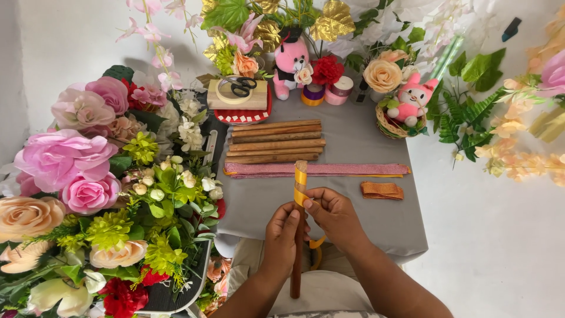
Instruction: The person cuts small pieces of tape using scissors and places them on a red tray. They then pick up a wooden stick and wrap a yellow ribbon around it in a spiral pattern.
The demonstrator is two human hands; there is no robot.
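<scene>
Fingers first: left hand (281, 235) curled shut around stick (298, 235), gripping it mid-length, thumb up toward the wrapped part. Right hand (333, 215) pinching yellow ribbon (301, 182) against the stick, thumb and forefinger closed on it, other fingers folded behind.

Stick held near upright over front edge of grey table (365, 212), top end just below pink strip (318, 169). Ribbon wound in a couple of turns near the top; loose tail (316, 244) hanging below right hand, curling off table edge.

Behind: stack of bare sticks (275, 142), side by side, well apart from hands. Folded orange ribbon (382, 190) to the right, near the pink strip's end. Further back scissors (240, 86) on a tape roll, two pink plush toys (291, 62), tape spools (326, 93). Artificial flowers (88, 176) filling the left side.

Hidden: lower stick end cut by lap and forearms; ribbon contact under right fingertips not visible; left palm side unseen. Back-row items too small to detail.
</scene>
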